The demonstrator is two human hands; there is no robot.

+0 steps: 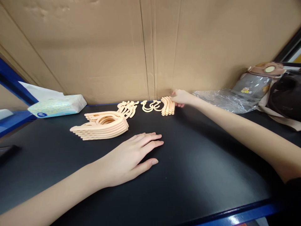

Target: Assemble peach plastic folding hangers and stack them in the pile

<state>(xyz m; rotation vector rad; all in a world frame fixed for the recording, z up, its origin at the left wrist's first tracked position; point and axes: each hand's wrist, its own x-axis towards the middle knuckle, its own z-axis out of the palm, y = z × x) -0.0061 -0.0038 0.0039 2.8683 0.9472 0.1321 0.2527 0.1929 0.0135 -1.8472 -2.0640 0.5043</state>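
Note:
My left hand (133,155) lies flat on the black table (188,175), fingers stretched out and holding nothing, just in front of a stack of peach plastic hangers (101,125). My right hand (180,98) reaches to the back of the table and grips a second, folded bunch of peach hangers (167,106) near the cardboard wall. Two loose hanger hooks (151,106) lie between the two bunches.
A tissue pack (56,105) sits at the back left beside a blue shelf frame (11,84). Crumpled clear plastic (223,99), a clear bottle with a brown lid (256,83) and a dark bag (285,97) crowd the back right. Cardboard (141,47) walls the back.

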